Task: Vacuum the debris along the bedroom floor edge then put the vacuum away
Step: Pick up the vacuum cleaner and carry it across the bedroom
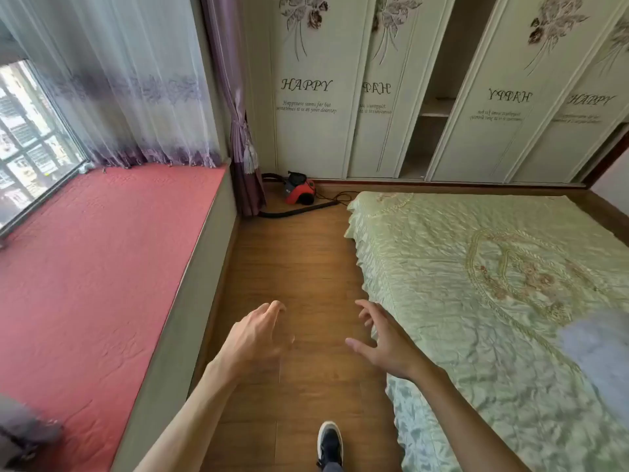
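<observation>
A small red and black vacuum (299,188) sits on the wooden floor (292,267) at the far end of the aisle, against the wardrobe base. Its black hose (296,210) curves along the floor toward the curtain, and a thin cord (335,196) trails toward the bed corner. My left hand (258,332) and my right hand (384,338) are both held out low over the aisle, fingers spread and empty, far from the vacuum. No debris is visible on the floor from here.
A raised window seat with a red cover (102,267) borders the aisle on the left. A bed with a green quilt (493,301) borders it on the right. The wardrobe (442,97) at the back has one door slid open. A purple curtain (241,148) hangs near the vacuum. My shoe (329,444) is on the floor.
</observation>
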Tool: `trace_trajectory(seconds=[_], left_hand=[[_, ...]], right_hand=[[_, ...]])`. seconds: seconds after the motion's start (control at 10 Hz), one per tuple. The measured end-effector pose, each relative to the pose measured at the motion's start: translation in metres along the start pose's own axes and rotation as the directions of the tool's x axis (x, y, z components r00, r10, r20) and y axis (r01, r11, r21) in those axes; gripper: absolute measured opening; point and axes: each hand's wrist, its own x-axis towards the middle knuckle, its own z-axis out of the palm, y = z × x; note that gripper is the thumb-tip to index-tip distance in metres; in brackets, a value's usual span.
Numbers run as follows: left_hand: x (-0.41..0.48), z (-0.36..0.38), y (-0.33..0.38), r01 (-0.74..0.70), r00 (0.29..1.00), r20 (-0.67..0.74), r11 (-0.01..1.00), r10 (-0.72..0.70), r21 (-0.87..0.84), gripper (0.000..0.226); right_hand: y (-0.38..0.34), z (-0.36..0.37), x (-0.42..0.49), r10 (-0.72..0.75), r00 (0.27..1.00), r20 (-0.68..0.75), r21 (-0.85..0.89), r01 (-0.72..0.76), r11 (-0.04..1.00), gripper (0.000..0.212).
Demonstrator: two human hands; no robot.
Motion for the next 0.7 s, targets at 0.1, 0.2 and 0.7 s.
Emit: trace_trajectory(seconds=[0.1,0.2,0.7], left_hand=[[0.022,-0.002,-0.006,0.04,0.998,-0.045,0.999,-0.041,-0.018,0.051],[0.086,-0.004,-0.014,0.068,0.994,-0.08,0.998,-0.068,-0.003,0.048],[0.343,-0.019,-0.067,0.122,0.992,-0.054,0.988,-0.117,0.091,0.049]], right_hand=[[0.003,-0.005,0.02,0.023,1.0,-0.002,-0.001,-0.023,1.0,0.072],[0.021,-0.019,0.079,0.024,1.0,-0.01,0.02,-0.024,1.0,0.072],[0.07,-0.09,0.35,-0.014,1.0,0.005,0.007,0.014,1.0,0.065]])
